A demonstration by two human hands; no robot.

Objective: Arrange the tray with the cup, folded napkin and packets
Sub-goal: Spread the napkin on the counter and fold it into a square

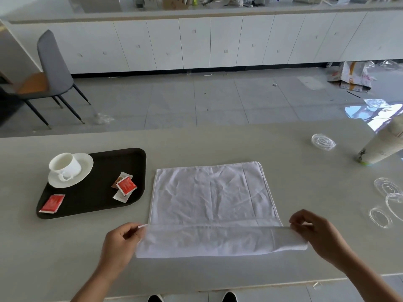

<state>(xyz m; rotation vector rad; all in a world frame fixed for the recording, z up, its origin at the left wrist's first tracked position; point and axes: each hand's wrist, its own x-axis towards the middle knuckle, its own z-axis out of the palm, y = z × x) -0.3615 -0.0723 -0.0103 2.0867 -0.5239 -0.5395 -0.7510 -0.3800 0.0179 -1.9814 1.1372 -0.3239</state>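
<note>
A white cloth napkin (210, 192) lies spread on the grey table, its near edge lifted and turned over. My left hand (121, 243) pinches the near left corner and my right hand (316, 232) pinches the near right corner. To the left sits a dark tray (98, 192). On it a white cup (64, 164) stands on a white saucer (84, 168) at the back left. A red packet (52, 203) lies at the tray's front left. A small pile of red, brown and white packets (124, 186) lies at its right side.
Clear plastic lids (322, 141) and several more lids (388, 201) lie on the table's right side. A tilted paper cup (379, 144) stands at the far right edge. Beyond the table are a grey chair (52, 68), tiled floor and white cabinets.
</note>
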